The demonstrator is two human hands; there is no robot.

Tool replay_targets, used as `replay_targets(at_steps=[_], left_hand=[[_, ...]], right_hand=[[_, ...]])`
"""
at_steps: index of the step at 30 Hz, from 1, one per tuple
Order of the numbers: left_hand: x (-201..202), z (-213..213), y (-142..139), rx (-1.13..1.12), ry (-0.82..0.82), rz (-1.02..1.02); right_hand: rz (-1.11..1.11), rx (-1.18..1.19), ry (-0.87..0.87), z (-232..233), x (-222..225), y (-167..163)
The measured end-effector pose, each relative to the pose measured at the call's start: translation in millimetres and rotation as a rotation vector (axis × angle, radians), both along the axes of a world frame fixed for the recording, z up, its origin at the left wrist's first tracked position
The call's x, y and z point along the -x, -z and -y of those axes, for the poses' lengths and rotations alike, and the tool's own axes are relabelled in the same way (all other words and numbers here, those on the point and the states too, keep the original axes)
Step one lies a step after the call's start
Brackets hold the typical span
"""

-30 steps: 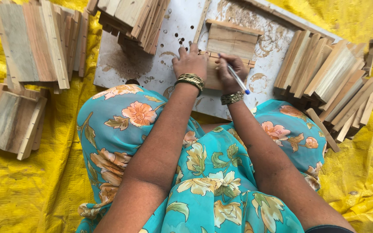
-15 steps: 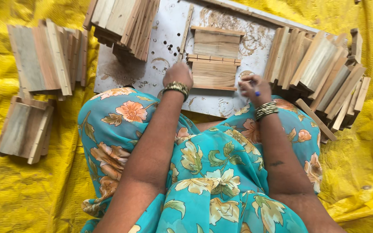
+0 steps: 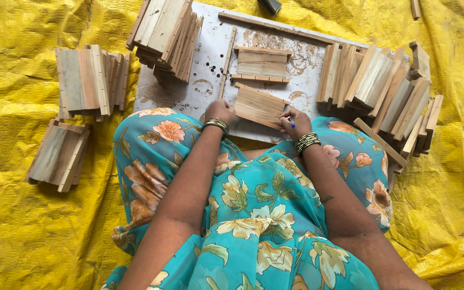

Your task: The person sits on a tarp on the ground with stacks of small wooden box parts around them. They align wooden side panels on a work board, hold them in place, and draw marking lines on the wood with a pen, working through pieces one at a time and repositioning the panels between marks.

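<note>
- Sitting on a yellow tarp, a person in a teal floral garment works at a white board just past the knees.
- Left hand rests at the left end of a slatted wooden panel, fingers curled onto its edge; grip itself partly hidden, looks like holding.
- Right hand at the panel's right lower corner, fingers bunched around a small blue pen; only a bit of the pen shows.
- Panel lies tilted on the board's near edge, between both hands, touching each.
- Bangles on both wrists, left, right.
- Second slatted panel lies flat farther up the board, apart from the hands, with thin strips along its top and bottom.
- Thin wooden stick lies just left of it, nearly upright in frame.
- Stack of wooden pieces at the board's top left, leaning.
- Row of wooden pieces on edge at right, fanned.
- Two more stacks on the tarp, left: upper, lower.
- Long slat runs along the board's far edge.
</note>
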State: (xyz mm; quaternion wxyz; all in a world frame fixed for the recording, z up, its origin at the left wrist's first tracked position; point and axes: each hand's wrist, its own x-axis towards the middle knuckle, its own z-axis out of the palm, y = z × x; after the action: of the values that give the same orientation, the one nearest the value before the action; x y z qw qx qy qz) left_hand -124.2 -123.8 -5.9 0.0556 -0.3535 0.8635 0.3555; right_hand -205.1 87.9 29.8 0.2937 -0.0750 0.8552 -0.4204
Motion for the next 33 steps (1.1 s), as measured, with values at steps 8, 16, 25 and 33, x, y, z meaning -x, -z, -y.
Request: replay_targets(at_steps=[8, 16, 25, 33], left_hand=[[2.9, 3.0, -16.8, -0.791, -0.529, -0.512], [3.5, -8.5, -19.5, -1.171, -0.651, -0.696], [8.4, -9.3, -59.8, -0.366, -0.050, -0.891], [59.6, -36.6, -74.1, 0.131, 0.562, -0.584]], right_hand=[[0.099, 0.119, -0.077, 10.9, -18.0, -14.0], [-0.293, -0.062, -0.298, 14.7, -27.1, -17.1], [0.110, 0.255, -0.114, -4.9, 5.8, -22.3], [0.165, 0.397, 0.238, -18.6, 31.1, -33.5]])
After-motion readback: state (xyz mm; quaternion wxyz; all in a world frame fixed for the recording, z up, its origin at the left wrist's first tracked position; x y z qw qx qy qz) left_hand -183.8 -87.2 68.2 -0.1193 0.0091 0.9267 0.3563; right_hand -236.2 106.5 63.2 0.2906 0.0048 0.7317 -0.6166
